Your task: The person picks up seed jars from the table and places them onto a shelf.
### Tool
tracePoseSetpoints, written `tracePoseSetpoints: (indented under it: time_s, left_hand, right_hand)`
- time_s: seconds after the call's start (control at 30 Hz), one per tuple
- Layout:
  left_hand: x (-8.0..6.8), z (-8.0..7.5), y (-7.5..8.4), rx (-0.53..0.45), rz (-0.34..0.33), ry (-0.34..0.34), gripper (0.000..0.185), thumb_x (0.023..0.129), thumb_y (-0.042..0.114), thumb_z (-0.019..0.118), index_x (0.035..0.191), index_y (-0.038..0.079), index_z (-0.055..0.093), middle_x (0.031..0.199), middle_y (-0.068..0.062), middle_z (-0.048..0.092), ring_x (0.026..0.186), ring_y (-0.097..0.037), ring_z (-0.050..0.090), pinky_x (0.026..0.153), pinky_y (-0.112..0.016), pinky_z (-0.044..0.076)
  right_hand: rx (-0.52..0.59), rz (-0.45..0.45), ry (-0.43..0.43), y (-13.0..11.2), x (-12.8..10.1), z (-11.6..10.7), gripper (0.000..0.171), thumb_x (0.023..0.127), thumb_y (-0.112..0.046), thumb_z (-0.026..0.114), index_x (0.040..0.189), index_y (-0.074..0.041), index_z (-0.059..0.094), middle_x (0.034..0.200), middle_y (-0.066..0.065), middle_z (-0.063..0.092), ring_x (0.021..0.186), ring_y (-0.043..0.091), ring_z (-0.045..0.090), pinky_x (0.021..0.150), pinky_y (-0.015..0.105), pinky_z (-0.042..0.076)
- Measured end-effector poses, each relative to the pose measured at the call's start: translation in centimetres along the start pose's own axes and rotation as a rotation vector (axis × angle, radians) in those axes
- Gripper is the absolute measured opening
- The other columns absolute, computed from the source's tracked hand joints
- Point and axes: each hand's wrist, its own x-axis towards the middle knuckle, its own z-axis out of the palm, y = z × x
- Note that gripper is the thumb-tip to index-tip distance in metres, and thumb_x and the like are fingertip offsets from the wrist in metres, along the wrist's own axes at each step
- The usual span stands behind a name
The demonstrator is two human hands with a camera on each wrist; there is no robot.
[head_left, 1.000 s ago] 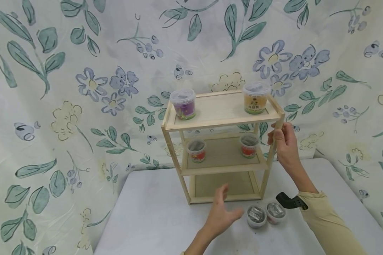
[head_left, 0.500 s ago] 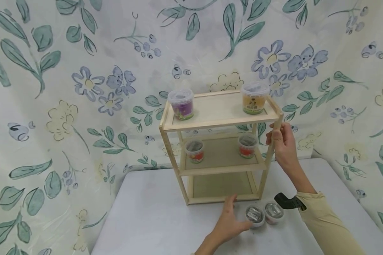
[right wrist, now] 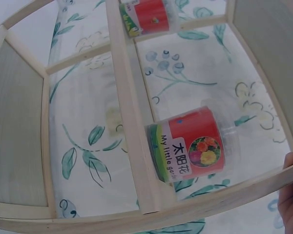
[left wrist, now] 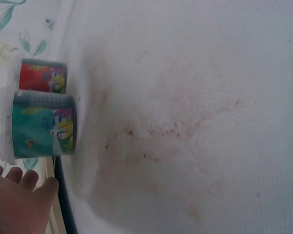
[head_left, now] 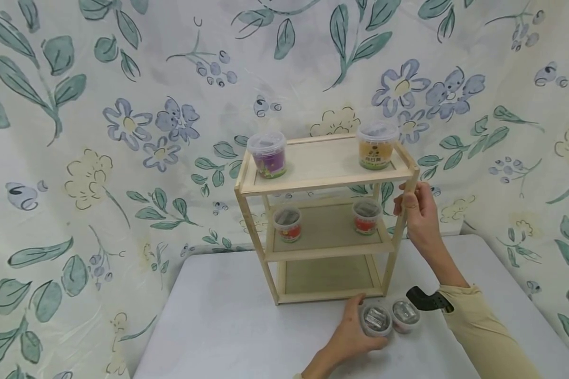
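Observation:
A three-tier wooden shelf (head_left: 329,256) stands on the white table. My right hand (head_left: 422,218) grips its right front post near the top; in the right wrist view those fingers (right wrist: 289,192) show at the frame's edge. My left hand (head_left: 353,334) is spread around a clear-lidded plastic cup (head_left: 375,320) on the table in front of the shelf, fingers on its left side and thumb before it. The left wrist view shows this cup's teal label, with fingers (left wrist: 27,187) close beside it. Next to it stands a cup with a red label (left wrist: 43,77).
On the top tier are a purple cup (head_left: 268,154) at left and a yellow cup (head_left: 376,146) at right. Two red-labelled cups, one left (head_left: 288,225) and one right (head_left: 366,217), stand on the middle tier. A flower-patterned cloth (head_left: 170,131) hangs behind the table (head_left: 208,316).
My left hand has moved right, from in front of the shelf to around the nearer cup on the table. My right hand stays on the shelf post.

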Motion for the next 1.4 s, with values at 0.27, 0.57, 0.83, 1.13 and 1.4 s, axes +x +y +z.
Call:
tracePoseSetpoints:
  time_s: [0.27,0.57,0.83,1.13,1.4]
  left_hand:
    - [0.2,1.0,-0.7,-0.011,-0.023,-0.021,0.098,0.072,0.036,0.086,0.147,0.006,0.031,0.140,-0.010,0.046,0.129,-0.021,0.048,0.108,-0.036,0.042]
    - [-0.1,1.8,-0.9,-0.018,-0.050,0.099,0.078,0.070,0.032,0.086,0.136,0.011,0.049,0.121,0.000,0.059,0.113,-0.013,0.055,0.099,-0.034,0.047]
    - [0.0,1.9,-0.8,-0.050,-0.095,0.088,0.077,0.071,0.031,0.087,0.136,0.013,0.049,0.124,0.000,0.060,0.116,-0.016,0.057,0.101,-0.035,0.046]
    - [0.0,1.7,-0.4,-0.097,-0.156,0.041,0.078,0.074,0.031,0.086,0.139,0.016,0.047,0.130,0.005,0.056,0.123,-0.016,0.054,0.107,-0.039,0.042]
    - [-0.1,1.8,-0.7,-0.078,-0.161,0.040,0.078,0.074,0.033,0.085,0.139,0.016,0.047,0.130,0.002,0.057,0.122,-0.018,0.054,0.106,-0.039,0.043]
  right_hand:
    - [0.001,0.011,0.005,0.0,0.0,0.1,0.026,0.107,-0.011,0.036,0.120,0.011,0.040,0.085,-0.006,0.054,0.073,0.009,0.052,0.073,0.022,0.045]
    - [0.006,-0.017,0.001,0.0,0.1,0.1,0.026,0.107,-0.010,0.037,0.120,0.012,0.041,0.085,0.001,0.054,0.073,0.009,0.052,0.073,0.022,0.045]
    - [0.009,-0.048,-0.006,0.0,0.1,0.0,0.025,0.106,-0.009,0.037,0.120,0.012,0.042,0.085,-0.003,0.054,0.073,0.009,0.052,0.071,0.021,0.044]
    - [0.028,-0.059,0.005,0.1,0.1,-0.1,0.027,0.107,-0.010,0.037,0.119,0.014,0.041,0.083,-0.002,0.054,0.070,0.009,0.051,0.068,0.022,0.043]
    - [0.028,-0.055,0.007,0.2,0.1,0.0,0.027,0.107,-0.011,0.037,0.119,0.013,0.042,0.083,-0.003,0.055,0.070,0.009,0.051,0.068,0.021,0.044]
